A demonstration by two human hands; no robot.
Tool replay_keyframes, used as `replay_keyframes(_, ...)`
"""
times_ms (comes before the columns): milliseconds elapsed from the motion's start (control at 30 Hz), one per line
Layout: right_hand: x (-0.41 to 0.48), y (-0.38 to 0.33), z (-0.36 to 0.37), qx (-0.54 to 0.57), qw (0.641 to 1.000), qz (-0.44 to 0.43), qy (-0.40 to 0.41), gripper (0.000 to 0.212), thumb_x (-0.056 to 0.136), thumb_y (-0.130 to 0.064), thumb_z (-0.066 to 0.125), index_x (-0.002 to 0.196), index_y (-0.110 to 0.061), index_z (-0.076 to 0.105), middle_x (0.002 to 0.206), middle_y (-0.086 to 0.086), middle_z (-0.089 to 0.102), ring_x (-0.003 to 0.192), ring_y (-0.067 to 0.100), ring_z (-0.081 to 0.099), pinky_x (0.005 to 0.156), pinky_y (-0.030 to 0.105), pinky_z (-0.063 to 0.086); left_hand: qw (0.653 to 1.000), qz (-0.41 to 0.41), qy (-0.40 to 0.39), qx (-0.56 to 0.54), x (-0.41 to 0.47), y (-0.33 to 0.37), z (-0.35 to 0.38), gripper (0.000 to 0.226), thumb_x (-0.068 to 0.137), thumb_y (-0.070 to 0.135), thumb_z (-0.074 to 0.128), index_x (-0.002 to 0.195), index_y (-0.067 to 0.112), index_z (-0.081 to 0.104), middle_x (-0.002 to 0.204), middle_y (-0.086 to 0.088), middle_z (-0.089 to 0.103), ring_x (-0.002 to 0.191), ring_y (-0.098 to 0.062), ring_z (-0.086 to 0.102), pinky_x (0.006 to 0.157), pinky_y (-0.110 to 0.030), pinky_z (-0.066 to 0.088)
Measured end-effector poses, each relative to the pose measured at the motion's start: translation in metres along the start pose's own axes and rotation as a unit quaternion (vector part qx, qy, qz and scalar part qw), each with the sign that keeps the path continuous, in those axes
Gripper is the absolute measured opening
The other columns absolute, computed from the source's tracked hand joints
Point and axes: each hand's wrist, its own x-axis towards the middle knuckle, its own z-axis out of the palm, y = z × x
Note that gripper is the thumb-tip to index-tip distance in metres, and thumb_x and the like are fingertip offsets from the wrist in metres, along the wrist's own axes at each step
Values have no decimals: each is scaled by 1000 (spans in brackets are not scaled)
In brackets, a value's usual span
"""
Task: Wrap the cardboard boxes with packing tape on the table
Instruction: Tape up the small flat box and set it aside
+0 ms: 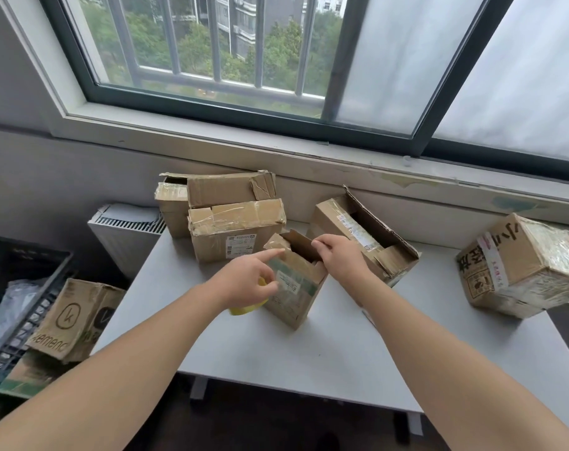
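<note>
The small box (pixel 296 291) is standing upright near the middle of the pale surface (pixel 309 353), with its top flaps hanging open. The left hand (pixel 247 281) is reaching in from the left, its index finger stretching out and touching the box's upper left flap, while its other fingers are curling round a yellow tape roll (pixel 244 309) that is peeking out beneath the palm, just beside the box's left wall. The right hand (pixel 341 258) is grasping the box's open top from the right, its fingers hooking over a raised flap edge. Behind the small box a labelled box (pixel 234 232) is sitting with old tape across its top, and a larger worn box (pixel 224 188) is standing behind that one by the wall. To the right a long open box (pixel 361 236) is lying at a slant, close behind the right hand. A heavily taped box (pixel 521 268) is resting at the far right, well apart from the rest. Down at the left, off the surface, a printed box (pixel 78 317) is leaning beside a black crate (pixel 19 281), and a white radiator (pixel 127 236) is standing against the wall
</note>
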Motion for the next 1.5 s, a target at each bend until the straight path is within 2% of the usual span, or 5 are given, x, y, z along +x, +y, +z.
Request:
replay_keyframes(367,-9,7,8,45,998,-44,-25,21,100,-34,63,113,-28,78,109,-9,70,99,10,64,93,38,54,996,-44,-45,70,5,9,5,32,90,40,63,62,24,70,162,35,21,90,-6,64,84,-37,53)
replay_keyframes(633,-31,26,38,-156,960,-217,83,31,97,-42,54,107,-26,78,105,-2,68,78,28,65,63,42,56,999,-26,7,19,1,1,-3,24,92,39,66,71,29,72,146,20,51,107,-11,61,97,-35,49)
replay_keyframes(967,-40,31,43,-250,931,-245,106,33,95,-38,57,121,-23,71,118,1,69,101,30,68,77,44,52,996,1,-60,72,11,-2,-2,27,89,39,62,62,38,68,157,31,36,113,-8,64,93,-31,50)
replay_keyframes(1067,-37,32,43,-247,934,-236,103,34,88,-24,77,121,-21,72,119,2,71,104,32,69,78,46,53,996,-8,-42,80,9,2,9,28,90,39,62,71,26,77,160,28,34,106,-7,65,90,-32,51)
replay_keyframes(1500,-46,25,29,-36,996,-74,23,47,97,-43,64,137,-21,55,137,-5,60,124,17,56,102,41,47,994,-37,-25,95,-21,4,20,34,91,44,60,66,26,72,159,40,22,89,-8,65,84,-35,52)
